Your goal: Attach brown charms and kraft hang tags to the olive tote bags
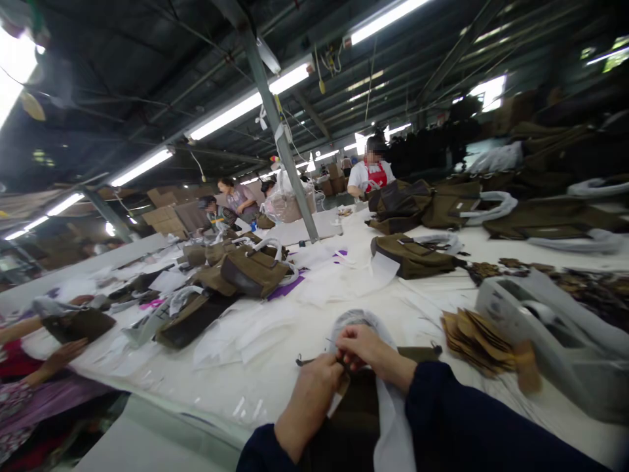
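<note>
An olive-brown bag (356,410) lies at the table's near edge, its handle wrapped in whitish covering (393,426). My left hand (314,390) is closed at the top of the bag, its fingers pinched together. Against it, my right hand (366,351) is also closed, thumb and fingertips together over the bag's top near the wrapped handle. Whatever small thing lies between the fingertips of either hand is too small to make out. A pale tag or strip (337,401) shows just below my hands.
Brown tags (476,341) and a grey plastic holder (555,347) are at the right. More olive bags (253,269) and white sheets (246,334) cover the white table beyond. At the left, a co-worker's hands (61,357) touch a bag. Other people stand farther back near a post (289,154).
</note>
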Demonstrator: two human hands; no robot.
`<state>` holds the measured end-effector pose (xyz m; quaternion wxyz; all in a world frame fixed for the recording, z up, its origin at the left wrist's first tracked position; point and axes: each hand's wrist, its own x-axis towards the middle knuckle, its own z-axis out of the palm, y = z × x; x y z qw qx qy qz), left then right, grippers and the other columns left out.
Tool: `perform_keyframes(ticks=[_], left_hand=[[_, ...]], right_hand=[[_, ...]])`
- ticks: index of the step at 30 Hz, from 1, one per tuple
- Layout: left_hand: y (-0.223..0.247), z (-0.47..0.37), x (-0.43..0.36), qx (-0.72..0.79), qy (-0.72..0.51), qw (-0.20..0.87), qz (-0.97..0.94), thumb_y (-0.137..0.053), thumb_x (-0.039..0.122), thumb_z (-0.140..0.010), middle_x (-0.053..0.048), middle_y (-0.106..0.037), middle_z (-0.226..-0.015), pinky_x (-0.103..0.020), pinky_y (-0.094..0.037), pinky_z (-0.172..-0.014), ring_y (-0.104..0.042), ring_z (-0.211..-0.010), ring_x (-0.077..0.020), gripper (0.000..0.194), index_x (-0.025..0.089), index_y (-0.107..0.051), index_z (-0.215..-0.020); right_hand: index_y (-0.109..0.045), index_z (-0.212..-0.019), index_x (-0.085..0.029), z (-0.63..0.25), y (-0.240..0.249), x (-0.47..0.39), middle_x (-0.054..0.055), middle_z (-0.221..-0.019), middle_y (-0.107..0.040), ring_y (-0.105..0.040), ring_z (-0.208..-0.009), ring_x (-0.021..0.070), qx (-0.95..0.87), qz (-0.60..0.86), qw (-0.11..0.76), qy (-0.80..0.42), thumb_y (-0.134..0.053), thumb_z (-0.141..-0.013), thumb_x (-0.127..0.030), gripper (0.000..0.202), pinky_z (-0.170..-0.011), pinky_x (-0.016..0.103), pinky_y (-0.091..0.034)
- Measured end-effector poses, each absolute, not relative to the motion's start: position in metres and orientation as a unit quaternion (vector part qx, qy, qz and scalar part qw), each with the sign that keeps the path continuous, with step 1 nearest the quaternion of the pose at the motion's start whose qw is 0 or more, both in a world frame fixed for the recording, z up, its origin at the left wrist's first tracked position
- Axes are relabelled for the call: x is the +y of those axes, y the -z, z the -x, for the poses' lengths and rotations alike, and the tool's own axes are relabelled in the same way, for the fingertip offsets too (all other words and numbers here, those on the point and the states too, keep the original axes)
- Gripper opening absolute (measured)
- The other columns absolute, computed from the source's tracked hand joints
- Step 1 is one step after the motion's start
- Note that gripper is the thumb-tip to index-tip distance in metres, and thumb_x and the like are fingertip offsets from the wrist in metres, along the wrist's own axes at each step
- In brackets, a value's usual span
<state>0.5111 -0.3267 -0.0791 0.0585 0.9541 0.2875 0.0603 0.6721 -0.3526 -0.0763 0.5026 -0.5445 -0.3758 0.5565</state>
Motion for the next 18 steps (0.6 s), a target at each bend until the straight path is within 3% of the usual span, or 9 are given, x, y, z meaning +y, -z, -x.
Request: perform_keyframes(ticks=[6, 13, 18], left_hand=[[0.084, -0.521, -0.321, 0.192, -0.020, -0.062, -0.979, -0.047, 0.009, -0.093, -0.010, -0.071, -0.091, -0.031, -0.053, -0.072, -0.068, -0.083, -0.0222, 0.023, 0.013, -0.068, -0.098], [0.084, -0.523, -0.320, 0.158, -0.033, -0.066, -0.985, -0.046, 0.006, -0.091, -0.012, -0.071, -0.093, -0.033, -0.053, -0.072, -0.067, -0.087, -0.0248, 0.022, 0.011, -0.064, -0.102], [0.091, -0.516, -0.312, 0.250, -0.104, -0.006, -0.963, -0.051, 0.013, -0.090, -0.009, -0.070, -0.088, -0.030, -0.049, -0.067, -0.066, -0.079, -0.0218, 0.015, 0.017, -0.065, -0.093]], right_hand=[[-0.056, -0.071, -0.016, -0.675, 0.084, -0.346, 0.001, -0.064, -0.064, -0.056, -0.051, 0.0096, -0.361, 0.537, 0.519, -0.559, -0.063, -0.077, -0.022, 0.011, -0.043, 0.017, -0.043], [-0.056, -0.074, -0.016, -0.677, 0.090, -0.344, -0.001, -0.066, -0.063, -0.056, -0.051, 0.0081, -0.349, 0.534, 0.529, -0.560, -0.065, -0.075, -0.026, 0.013, -0.043, 0.015, -0.043], [-0.057, -0.071, -0.015, -0.678, 0.091, -0.343, 0.001, -0.065, -0.063, -0.056, -0.051, 0.0075, -0.348, 0.530, 0.535, -0.558, -0.066, -0.076, -0.029, 0.017, -0.045, 0.015, -0.044]])
